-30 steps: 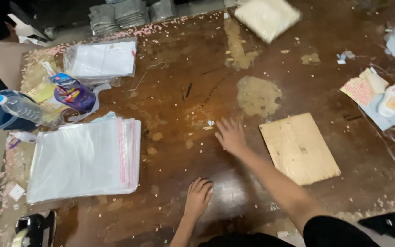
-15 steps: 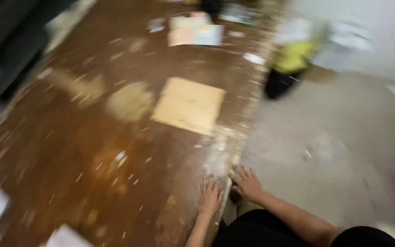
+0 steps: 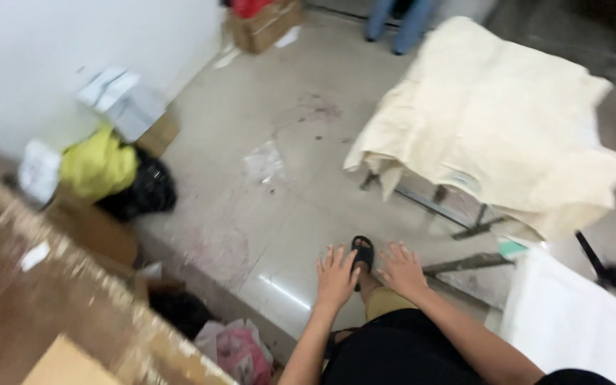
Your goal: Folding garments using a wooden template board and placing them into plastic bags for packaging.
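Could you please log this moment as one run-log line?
left hand: open, empty | right hand: open, empty | below: black sandal, floor

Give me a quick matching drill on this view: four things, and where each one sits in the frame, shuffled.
Things:
1. cream cloth
2. yellow bundle
3. black sandal
4. wooden table

Places:
A. lower left corner
B. between the two hands
C. draped over a stand, upper right
D. by the wall, left

Pairs: 1-C, 2-D, 3-B, 4-A

Cream cloth (image 3: 493, 121) drapes a metal frame (image 3: 458, 214) on the tiled floor (image 3: 251, 128); yellow bag (image 3: 98, 165) and black bag (image 3: 144, 189) sit by the wall (image 3: 37, 43).
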